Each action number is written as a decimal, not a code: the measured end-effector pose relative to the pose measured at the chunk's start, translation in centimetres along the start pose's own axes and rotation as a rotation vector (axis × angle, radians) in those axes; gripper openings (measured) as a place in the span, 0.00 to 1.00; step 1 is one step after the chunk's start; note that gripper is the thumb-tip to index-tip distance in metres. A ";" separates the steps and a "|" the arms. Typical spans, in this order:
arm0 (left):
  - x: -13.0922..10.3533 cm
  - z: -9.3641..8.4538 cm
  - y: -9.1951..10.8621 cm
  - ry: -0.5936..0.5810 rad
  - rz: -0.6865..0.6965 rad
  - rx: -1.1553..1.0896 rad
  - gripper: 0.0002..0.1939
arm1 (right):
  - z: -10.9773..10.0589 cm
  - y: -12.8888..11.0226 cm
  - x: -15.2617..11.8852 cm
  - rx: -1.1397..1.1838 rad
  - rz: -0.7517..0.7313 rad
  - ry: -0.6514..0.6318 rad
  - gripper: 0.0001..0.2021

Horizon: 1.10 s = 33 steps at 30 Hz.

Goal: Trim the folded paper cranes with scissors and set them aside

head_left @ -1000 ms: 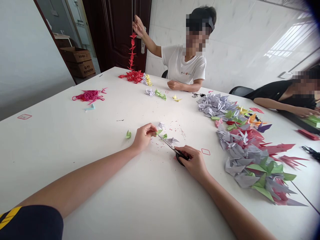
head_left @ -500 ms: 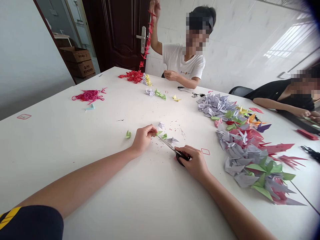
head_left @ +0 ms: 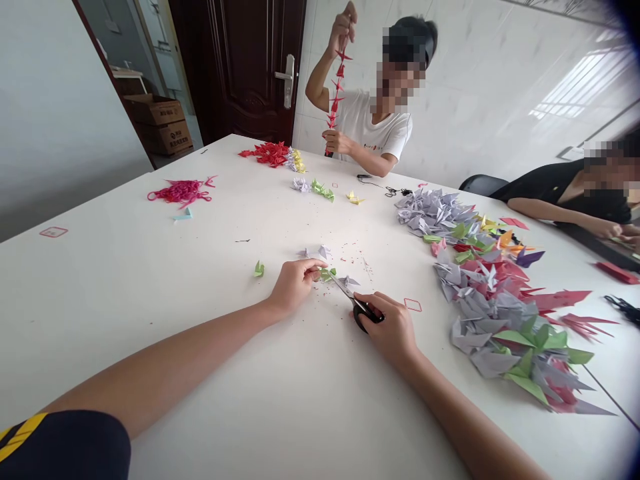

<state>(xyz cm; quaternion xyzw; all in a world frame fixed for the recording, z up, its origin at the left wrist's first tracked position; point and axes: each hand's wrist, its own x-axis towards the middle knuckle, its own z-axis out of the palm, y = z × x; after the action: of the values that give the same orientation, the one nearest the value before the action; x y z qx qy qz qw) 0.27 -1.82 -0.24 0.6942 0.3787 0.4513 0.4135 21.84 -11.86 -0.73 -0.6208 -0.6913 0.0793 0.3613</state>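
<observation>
My left hand (head_left: 294,287) is closed in a pinch at a small green folded paper crane (head_left: 327,274), its fingertips partly hiding the paper. My right hand (head_left: 393,323) grips black-handled scissors (head_left: 367,311). The blades look nearly together, and their tips reach the green paper beside my left fingertips. Near the blades lies a grey-white paper crane (head_left: 349,281). Another pale crane (head_left: 324,252) rests just beyond my left fingers. To the left of that hand sits a separate green folded piece (head_left: 259,269). Tiny paper scraps (head_left: 353,252) are scattered around the scissors.
A large heap of grey, red and green cranes (head_left: 480,293) spreads along the right. Pink cord (head_left: 183,192) lies at the left. Across the white table (head_left: 250,400), a person holds up a string of red cranes (head_left: 336,100). Another person's forearm (head_left: 560,217) rests at the right.
My left hand has moved slightly right, toward the scissor tips. A pale crane now shows beyond its fingers. The person opposite has shifted the red string right and holds its lower part too.
</observation>
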 end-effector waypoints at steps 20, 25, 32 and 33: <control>0.7 -0.4 0.5 0.069 -0.050 -0.151 0.06 | -0.2 0.0 0.1 0.092 -0.039 -0.013 0.14; 0.8 -0.4 0.4 0.055 -0.068 -0.199 0.06 | -0.2 -0.1 0.1 0.098 -0.042 -0.009 0.14; 0.9 -0.4 0.3 0.049 -0.069 -0.213 0.06 | -0.1 0.1 0.1 0.098 -0.067 -0.005 0.13; 0.9 -0.4 0.2 0.048 -0.069 -0.212 0.06 | 0.0 0.2 0.1 0.094 -0.072 -0.003 0.13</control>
<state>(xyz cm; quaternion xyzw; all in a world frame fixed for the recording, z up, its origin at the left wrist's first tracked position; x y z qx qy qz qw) 0.23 -1.01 0.31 0.6220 0.3624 0.4910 0.4907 22.00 -11.73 -0.74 -0.5778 -0.7091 0.0998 0.3915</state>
